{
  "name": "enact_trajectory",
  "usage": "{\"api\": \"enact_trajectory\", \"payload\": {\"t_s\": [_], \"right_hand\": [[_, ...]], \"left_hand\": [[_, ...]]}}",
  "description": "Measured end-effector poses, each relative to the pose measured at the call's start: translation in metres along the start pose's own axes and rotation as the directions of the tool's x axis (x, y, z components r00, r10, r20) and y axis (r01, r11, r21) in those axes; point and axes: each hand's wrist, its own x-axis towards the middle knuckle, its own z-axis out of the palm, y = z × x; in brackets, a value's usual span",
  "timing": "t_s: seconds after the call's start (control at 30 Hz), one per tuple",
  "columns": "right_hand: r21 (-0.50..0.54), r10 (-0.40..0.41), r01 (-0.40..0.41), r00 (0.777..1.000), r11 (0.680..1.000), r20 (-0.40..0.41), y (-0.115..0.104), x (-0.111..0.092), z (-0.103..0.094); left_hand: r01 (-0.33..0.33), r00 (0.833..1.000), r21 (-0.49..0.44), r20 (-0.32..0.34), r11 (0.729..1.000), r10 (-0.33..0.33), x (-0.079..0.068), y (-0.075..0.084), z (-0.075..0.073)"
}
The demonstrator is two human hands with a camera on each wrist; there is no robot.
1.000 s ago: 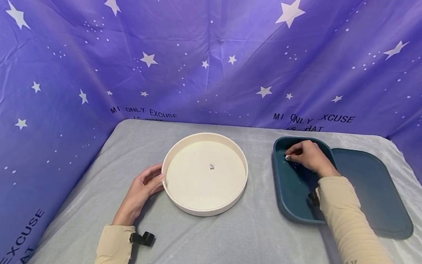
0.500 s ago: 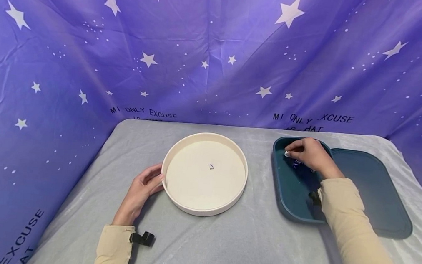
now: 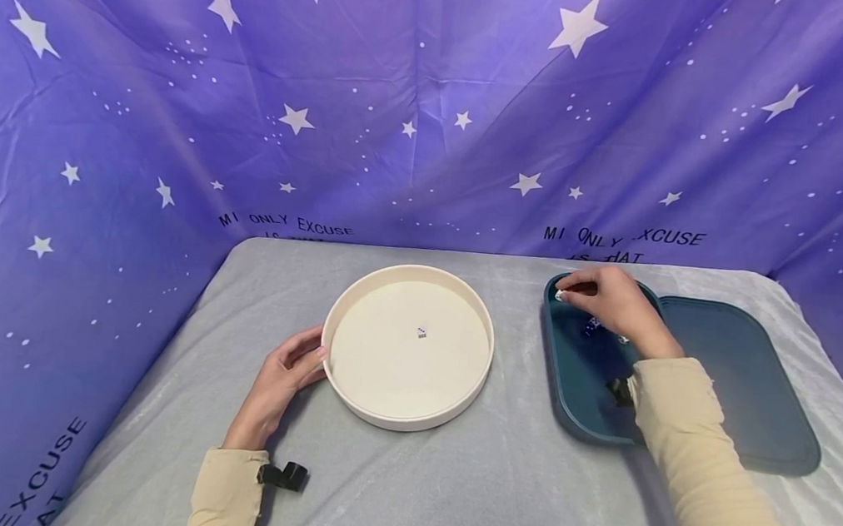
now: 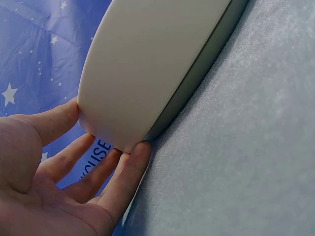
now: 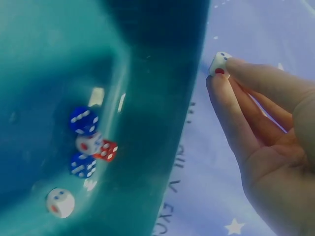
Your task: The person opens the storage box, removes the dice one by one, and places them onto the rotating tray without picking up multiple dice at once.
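In the head view my right hand [image 3: 609, 303] is over the far left corner of a teal rectangular tub [image 3: 554, 366]. Thumb and fingertips pinch a white die [image 5: 220, 65], which shows a red dot and blue dots. Several dice lie in the tub, among them a blue die [image 5: 83, 121], a red die [image 5: 109, 150] and a white die [image 5: 60, 202]. On the left, my left hand [image 3: 294, 366] touches the outer side of a round cream tray [image 3: 407, 423] with fairly straight thumb and fingers. One small white die [image 3: 421, 331] rests near the tray's middle.
A flat teal lid [image 3: 753, 384] lies right of the tub, partly behind the right sleeve [image 3: 680, 403]. Grey cloth [image 3: 446, 499] covers the table. Purple star-printed curtains [image 3: 376, 92] stand behind and at both sides.
My right hand has moved up and left, carrying the pinched white die towards the tub's far left corner. More dice show beneath it. My left hand and the tray have stayed put.
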Motion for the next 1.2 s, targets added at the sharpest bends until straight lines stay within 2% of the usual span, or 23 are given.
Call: {"api": "enact_trajectory", "payload": {"t_s": [0.27, 0.5, 1.2], "right_hand": [[0.017, -0.055, 0.055, 0.998, 0.998, -0.031, -0.017, 0.003, 0.005], [0.032, -0.059, 0.060, 0.998, 0.998, -0.020, -0.029, 0.006, 0.011], [0.082, -0.152, 0.153, 0.988, 0.985, -0.015, -0.058, 0.021, 0.041]], "left_hand": [[-0.005, 1.000, -0.003, -0.001, 1.000, 0.005, 0.000, 0.000, 0.000], [0.015, 1.000, -0.010, 0.016, 1.000, -0.015, -0.009, 0.023, 0.009], [0.011, 1.000, -0.018, 0.027, 1.000, -0.011, -0.010, 0.023, 0.008]]}}
